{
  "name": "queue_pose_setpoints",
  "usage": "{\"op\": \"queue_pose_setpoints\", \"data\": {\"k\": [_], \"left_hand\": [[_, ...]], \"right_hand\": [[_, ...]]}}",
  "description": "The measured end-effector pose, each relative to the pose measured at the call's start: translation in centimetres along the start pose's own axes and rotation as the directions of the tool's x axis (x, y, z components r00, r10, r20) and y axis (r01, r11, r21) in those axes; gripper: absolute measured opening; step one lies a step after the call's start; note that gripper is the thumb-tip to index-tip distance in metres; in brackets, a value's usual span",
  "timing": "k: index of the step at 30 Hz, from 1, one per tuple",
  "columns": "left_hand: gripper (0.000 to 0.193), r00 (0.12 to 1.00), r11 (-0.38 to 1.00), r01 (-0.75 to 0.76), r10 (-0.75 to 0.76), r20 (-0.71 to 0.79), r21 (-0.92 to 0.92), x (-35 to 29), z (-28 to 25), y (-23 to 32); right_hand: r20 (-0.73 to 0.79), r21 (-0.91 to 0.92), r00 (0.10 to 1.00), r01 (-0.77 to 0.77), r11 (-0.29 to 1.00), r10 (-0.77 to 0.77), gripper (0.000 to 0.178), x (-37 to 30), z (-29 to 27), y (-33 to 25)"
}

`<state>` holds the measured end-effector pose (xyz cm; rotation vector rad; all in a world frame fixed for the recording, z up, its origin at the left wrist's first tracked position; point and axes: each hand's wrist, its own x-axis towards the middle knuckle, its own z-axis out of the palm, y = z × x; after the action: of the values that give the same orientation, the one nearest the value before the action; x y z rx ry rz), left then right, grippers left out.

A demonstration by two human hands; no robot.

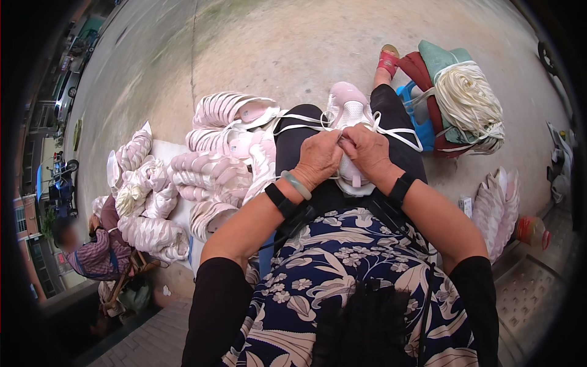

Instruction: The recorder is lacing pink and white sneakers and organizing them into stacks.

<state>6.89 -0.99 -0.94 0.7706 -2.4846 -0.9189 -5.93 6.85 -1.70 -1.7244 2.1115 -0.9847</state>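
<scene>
Head view: the person is seated, and a pink and white shoe (350,103) sits on the lap between the thighs, its toe pointing to the far side. The left hand (321,156) and the right hand (367,153) meet over the shoe's lacing area. The grip of each is pressed together, thumb against finger, the two side by side; what lies pinched between them is hidden, so whether it is lace or shoe edge cannot be told. A white lace (405,130) loops from the shoe over the right thigh, and another white strand (301,127) runs out to the left. A pale bracelet (296,185) is on the left wrist; both wrists carry black bands. To the left, just beside the leg, lie stacked pink and white shoe uppers (215,111), with tied bundles (153,237) farther left. At the far right, a large hank of cream laces (468,93) rests on green and red cloth. Nearer on the right stand more uppers (491,211) and a clear bottle (533,232). A second person (101,255) sits well apart, at the left.
</scene>
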Motion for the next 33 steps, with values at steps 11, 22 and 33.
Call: {"op": "queue_pose_setpoints", "data": {"k": [11, 22, 33], "left_hand": [[0.016, 0.998, 0.993, 0.053, -0.057, -0.035, -0.107, 0.3, 0.2, 0.5], [0.023, 0.998, 0.980, 0.036, -0.027, -0.048, 0.194, -1.0, 0.9, 1.1], [0.018, 0.956, 0.956, 0.282, -0.287, -0.066, -0.076, -0.4, -0.8, 1.2]], "right_hand": [[0.189, -0.365, 0.976, 0.174, 0.915, -0.111, 0.009, 1.7, -0.5, -1.5], [-0.012, -0.377, 0.948, -0.300, 0.876, 0.319, 0.012, -14.6, -12.6, 14.0], [0.167, -0.445, 0.802, -0.458, 0.769, 0.574, 0.016, -19.4, -14.1, 17.7]]}}
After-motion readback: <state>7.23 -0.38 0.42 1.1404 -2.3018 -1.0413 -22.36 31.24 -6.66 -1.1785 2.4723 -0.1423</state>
